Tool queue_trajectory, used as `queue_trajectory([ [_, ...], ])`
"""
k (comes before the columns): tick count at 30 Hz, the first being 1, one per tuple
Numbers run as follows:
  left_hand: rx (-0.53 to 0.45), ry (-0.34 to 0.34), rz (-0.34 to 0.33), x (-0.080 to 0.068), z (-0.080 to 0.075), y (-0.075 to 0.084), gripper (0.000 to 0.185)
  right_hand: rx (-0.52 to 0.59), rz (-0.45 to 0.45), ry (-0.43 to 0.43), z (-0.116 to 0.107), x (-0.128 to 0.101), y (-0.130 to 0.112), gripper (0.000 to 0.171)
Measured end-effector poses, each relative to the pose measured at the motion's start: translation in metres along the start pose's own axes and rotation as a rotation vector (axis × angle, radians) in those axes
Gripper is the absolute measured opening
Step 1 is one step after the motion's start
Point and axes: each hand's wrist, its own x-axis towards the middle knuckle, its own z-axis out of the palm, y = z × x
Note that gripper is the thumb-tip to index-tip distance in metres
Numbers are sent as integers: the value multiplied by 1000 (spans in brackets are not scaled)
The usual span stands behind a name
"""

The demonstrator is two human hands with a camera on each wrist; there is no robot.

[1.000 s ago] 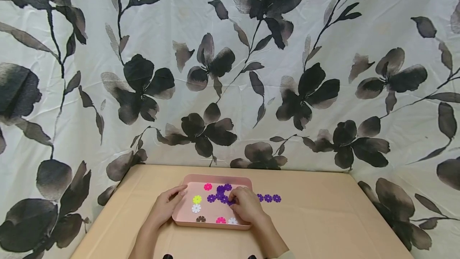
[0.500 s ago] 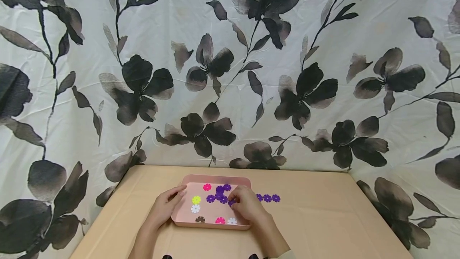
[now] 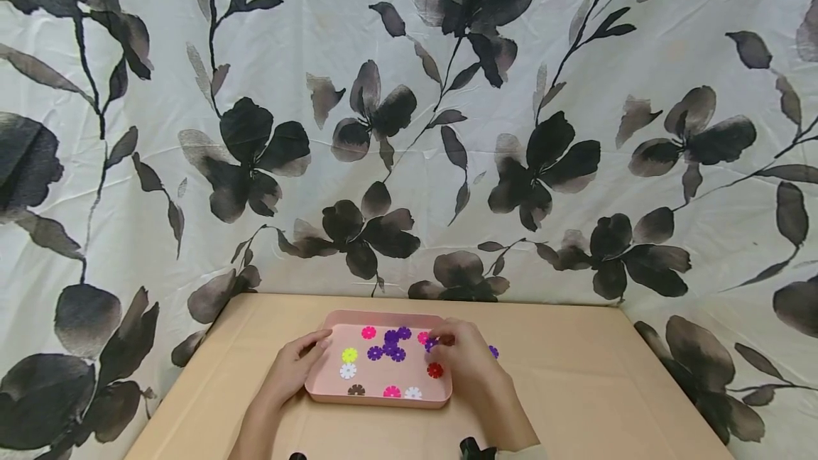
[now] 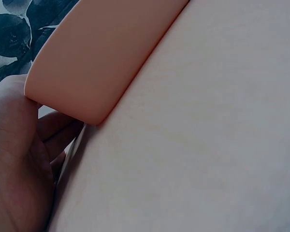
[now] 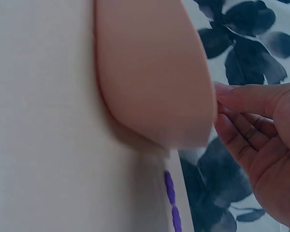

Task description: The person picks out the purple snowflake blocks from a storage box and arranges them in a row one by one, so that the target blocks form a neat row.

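Note:
My left hand (image 3: 290, 368) grips the left rim of a shallow pink tray (image 3: 377, 401); in the left wrist view its thumb side lies at the tray wall (image 4: 101, 58). Inside the tray lie flower-shaped pieces: a cluster of purple flowers (image 3: 390, 345), a yellow flower (image 3: 349, 355), a white flower (image 3: 348, 371), a brown flower (image 3: 356, 390), a red flower (image 3: 435, 370) and several pink ones. My right hand (image 3: 469, 357) pinches a purple flower (image 3: 430, 345) over the tray's right side. In the right wrist view the tray wall hides that flower and the fingertips (image 5: 223, 89).
Right of the tray, a row of purple flowers (image 3: 494, 352) lies on the tan tabletop (image 3: 588, 375), mostly behind my right hand. A floral cloth (image 3: 447, 126) hangs behind the table. Black objects (image 3: 476, 449) show at the bottom edge.
My right hand has moved right and slightly up with a purple flower, uncovering the red flower and a pink one in the tray. The left hand stays at the rim.

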Motion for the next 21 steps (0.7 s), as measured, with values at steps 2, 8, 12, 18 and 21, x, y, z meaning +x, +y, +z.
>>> queue_trajectory([
  [2, -1, -2, -1, 0, 0, 1, 38, -19, -27, 17, -7, 0, 4, 22],
  [8, 1, -2, -8, 0, 0, 1, 38, -73, -102, 136, -36, -2, 18, 19],
  [12, -2, -2, -7, 1, 0, 1, 38, -40, -53, 192, -56, -6, 30, 21],
  [18, 4, -2, -6, 2, 0, 0, 38, -26, -25, 224, -84, -16, 56, 19],
  [21, 3, -1, -6, 2, 0, 0, 38, -38, -17, 225, -94, -20, 66, 20],
])
